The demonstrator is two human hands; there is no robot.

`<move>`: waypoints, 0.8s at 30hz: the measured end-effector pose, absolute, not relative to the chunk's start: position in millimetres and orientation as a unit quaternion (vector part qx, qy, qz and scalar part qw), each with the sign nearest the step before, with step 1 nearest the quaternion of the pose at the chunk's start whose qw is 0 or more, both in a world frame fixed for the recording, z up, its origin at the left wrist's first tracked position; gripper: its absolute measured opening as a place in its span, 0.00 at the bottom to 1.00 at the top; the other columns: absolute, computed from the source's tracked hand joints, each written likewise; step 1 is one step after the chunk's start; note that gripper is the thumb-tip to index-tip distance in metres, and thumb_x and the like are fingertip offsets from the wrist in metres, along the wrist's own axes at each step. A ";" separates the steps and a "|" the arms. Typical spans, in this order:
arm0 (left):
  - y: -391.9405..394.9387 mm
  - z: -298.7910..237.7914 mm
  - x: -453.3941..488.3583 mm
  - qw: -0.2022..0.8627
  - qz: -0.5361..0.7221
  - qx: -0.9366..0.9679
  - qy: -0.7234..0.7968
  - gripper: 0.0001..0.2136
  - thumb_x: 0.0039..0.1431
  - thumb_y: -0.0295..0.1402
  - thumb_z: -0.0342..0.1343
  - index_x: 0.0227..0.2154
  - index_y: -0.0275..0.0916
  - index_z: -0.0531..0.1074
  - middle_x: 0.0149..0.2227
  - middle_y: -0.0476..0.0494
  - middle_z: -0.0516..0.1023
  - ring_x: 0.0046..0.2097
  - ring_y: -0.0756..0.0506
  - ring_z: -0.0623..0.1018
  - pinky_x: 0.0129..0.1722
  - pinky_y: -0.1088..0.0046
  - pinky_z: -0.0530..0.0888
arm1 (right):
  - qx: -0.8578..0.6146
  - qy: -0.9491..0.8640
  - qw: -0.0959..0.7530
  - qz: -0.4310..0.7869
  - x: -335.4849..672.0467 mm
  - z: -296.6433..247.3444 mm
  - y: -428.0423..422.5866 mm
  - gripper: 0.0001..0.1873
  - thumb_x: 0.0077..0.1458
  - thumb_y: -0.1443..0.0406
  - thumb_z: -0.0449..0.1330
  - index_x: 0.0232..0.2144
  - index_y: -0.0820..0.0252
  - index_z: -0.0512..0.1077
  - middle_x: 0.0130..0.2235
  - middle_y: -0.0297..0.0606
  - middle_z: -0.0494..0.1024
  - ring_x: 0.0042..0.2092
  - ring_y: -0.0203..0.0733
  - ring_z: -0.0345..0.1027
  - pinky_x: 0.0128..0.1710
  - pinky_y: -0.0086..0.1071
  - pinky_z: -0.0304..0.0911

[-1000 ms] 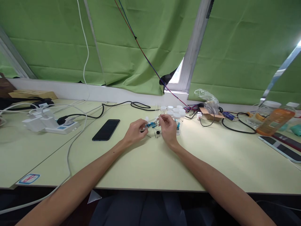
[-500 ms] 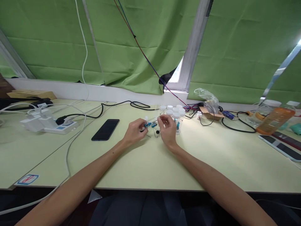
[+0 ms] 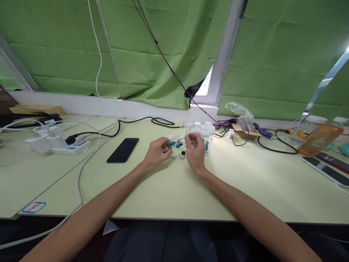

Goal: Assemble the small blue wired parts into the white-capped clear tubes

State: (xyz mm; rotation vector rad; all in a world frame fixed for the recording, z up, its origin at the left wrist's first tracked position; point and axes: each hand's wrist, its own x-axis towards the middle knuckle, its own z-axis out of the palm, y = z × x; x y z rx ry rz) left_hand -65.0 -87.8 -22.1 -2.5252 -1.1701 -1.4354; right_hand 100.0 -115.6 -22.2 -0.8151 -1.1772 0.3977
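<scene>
Near the middle of the table, my left hand (image 3: 156, 153) is closed around one end of a clear vial (image 3: 179, 139) that lies tilted in its fingers. Small blue parts (image 3: 171, 144) show in or right beside the vial. My right hand (image 3: 196, 151) is pinched at the vial's other end; anything between its fingertips is too small to make out. Beneath and between both hands lie a small black round piece (image 3: 183, 153) and some thin metal bits. Just behind my right hand stand several clear vials with white caps (image 3: 204, 133), some with blue parts inside.
A black phone (image 3: 123, 150) lies left of my hands, beyond it a white power strip (image 3: 79, 147) with chargers. Black cables (image 3: 160, 121) run along the back. To the right are a small cardboard box (image 3: 244, 134), a plastic bag (image 3: 242, 116), an orange bottle (image 3: 320, 140) and another phone (image 3: 324, 171).
My right hand has shifted very slightly to the right, its fingertips a little farther from my left hand. The left hand keeps its hold on the vial.
</scene>
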 end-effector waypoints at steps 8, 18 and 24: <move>-87.7 -22.1 -66.5 0.001 -0.455 -0.804 -0.382 0.05 0.46 0.26 0.53 0.28 0.38 0.69 0.24 0.49 0.70 0.26 0.50 0.67 0.29 0.74 0.66 | -0.393 -0.561 0.716 0.131 102.7 -21.5 -119.3 0.12 0.62 0.57 0.54 0.32 0.58 0.70 0.32 0.35 0.73 0.35 0.37 0.66 0.35 0.30 0.65; -85.3 -25.1 -67.9 -0.002 -0.461 -0.796 -0.393 0.06 0.44 0.26 0.53 0.28 0.37 0.70 0.24 0.50 0.72 0.26 0.51 0.68 0.29 0.74 0.66 | -0.402 -0.570 0.697 0.167 101.5 -23.8 -118.1 0.13 0.61 0.56 0.55 0.31 0.59 0.70 0.31 0.35 0.72 0.33 0.35 0.65 0.29 0.27 0.62; -84.9 -25.8 -68.0 -0.003 -0.462 -0.787 -0.409 0.04 0.44 0.27 0.54 0.26 0.38 0.70 0.24 0.49 0.72 0.26 0.50 0.68 0.28 0.73 0.66 | -0.399 -0.582 0.684 0.183 100.5 -24.5 -119.1 0.14 0.61 0.55 0.55 0.32 0.58 0.70 0.29 0.34 0.71 0.31 0.35 0.64 0.27 0.27 0.62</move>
